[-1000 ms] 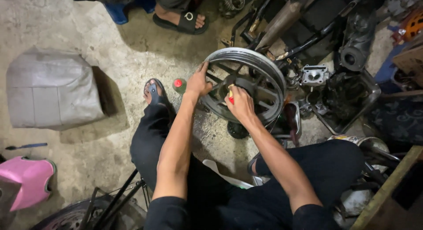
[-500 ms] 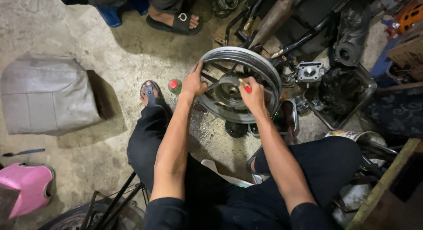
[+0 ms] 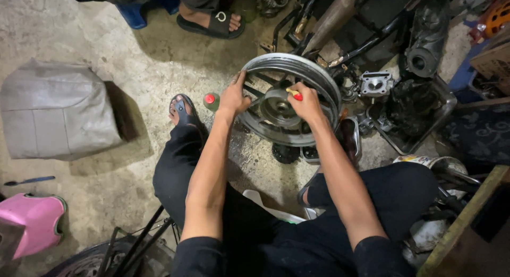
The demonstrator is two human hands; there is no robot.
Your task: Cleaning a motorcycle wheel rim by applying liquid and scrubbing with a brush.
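Only the head view here, so this is looking straight down at someone sitting on a concrete floor (image 3: 106, 75), legs out, working on a grey cast motorcycle wheel (image 3: 289, 99) that's standing tilted just past their knees, a bit right of centre.

The left hand (image 3: 234, 96) is wrapping around the wheel's left rim, fingers clamped on it to steady it. The right hand (image 3: 305, 103) is reaching into the spokes beside the hub, fingers closed around a small tool with a red and yellow handle (image 3: 294, 94). I can't tell what kind of tip it has, the hand is covering it.

A small bottle with a red cap (image 3: 211, 100) is sitting on the floor just left of the wheel, next to the person's sandalled foot (image 3: 182, 111). Engine parts and a black frame (image 3: 382, 22) are piling up on the far right, a grey seat cushion (image 3: 56, 112) is lying well off to the left, and someone else's sandalled foot (image 3: 212, 22) is showing at the far edge.

My take on doing this bit well: keep the left hand bracing the rim firmly so the wheel isn't rolling, and keep the tool short in the grip so it isn't slipping off toward the spokes.
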